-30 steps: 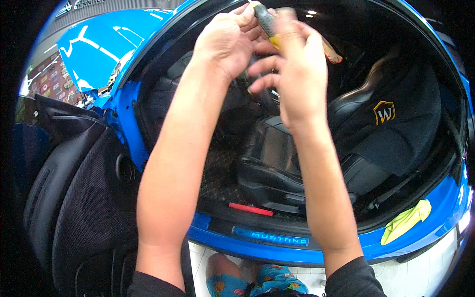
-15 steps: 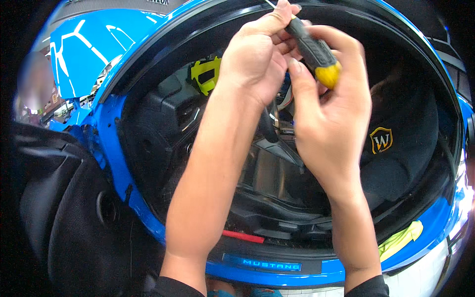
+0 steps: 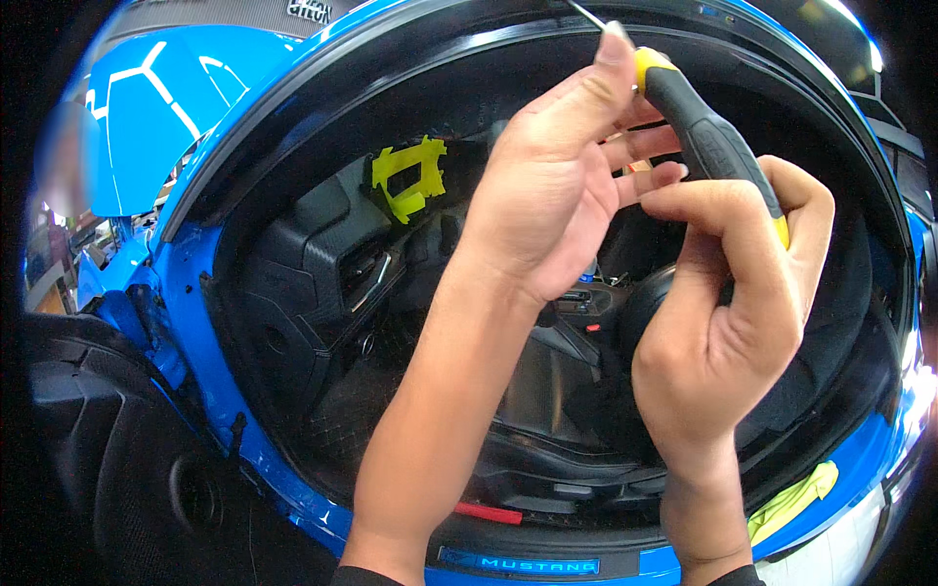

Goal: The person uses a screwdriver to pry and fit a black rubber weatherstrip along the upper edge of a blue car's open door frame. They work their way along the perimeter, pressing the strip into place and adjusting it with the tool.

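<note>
Both your hands have shifted to the right and lower in the head view, and the black-and-yellow tool [image 3: 718, 142] slants across more of it now. Your right hand [image 3: 743, 283] has its fingers curled around the rear of the handle, the yellow butt showing between them. Your left hand [image 3: 576, 166] is partly open, its thumb against the thin metal shank and its other fingers loosely bent and apart; you cannot tell whether it pinches the shank, since what lies behind the thumb is hidden. The tool sits high up, in front of the open doorway of the blue car [image 3: 230, 376]. Beyond your left forearm is yellow-green tape [image 3: 430, 176]. Lower down, a red strip [image 3: 493, 514] lies by the sill plate [image 3: 464, 559], and a yellow-green cloth [image 3: 796, 503] lies to the right.
</note>
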### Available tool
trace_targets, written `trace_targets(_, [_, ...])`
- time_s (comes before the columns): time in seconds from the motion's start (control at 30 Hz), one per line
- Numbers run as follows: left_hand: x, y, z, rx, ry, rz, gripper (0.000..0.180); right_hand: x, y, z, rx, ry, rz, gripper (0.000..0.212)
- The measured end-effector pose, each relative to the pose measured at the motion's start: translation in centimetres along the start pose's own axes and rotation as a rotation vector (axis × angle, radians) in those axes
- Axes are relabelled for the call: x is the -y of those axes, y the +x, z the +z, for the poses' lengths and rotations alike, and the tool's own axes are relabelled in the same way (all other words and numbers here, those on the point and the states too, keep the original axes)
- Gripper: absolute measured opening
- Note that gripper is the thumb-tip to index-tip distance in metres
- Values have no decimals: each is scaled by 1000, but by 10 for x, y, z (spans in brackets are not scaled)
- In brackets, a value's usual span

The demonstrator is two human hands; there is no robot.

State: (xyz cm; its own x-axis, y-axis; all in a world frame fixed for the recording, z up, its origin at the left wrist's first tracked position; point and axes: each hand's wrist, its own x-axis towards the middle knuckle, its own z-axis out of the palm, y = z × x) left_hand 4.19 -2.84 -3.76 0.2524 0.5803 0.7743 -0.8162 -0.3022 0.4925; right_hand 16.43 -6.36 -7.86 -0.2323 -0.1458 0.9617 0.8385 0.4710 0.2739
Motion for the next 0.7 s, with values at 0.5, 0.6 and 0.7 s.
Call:
trace_targets(0.5, [41,23,-35,372,-242,264,42,11,3,-6,-11,707,672,28])
trace_targets(0.6, [36,26,-41,345,-218,199,41,10,-5,5,-60,654,524,22])
trace_targets(0.7, [23,9,-9,74,86,110,39,-3,-7,12,-158,517,313,22])
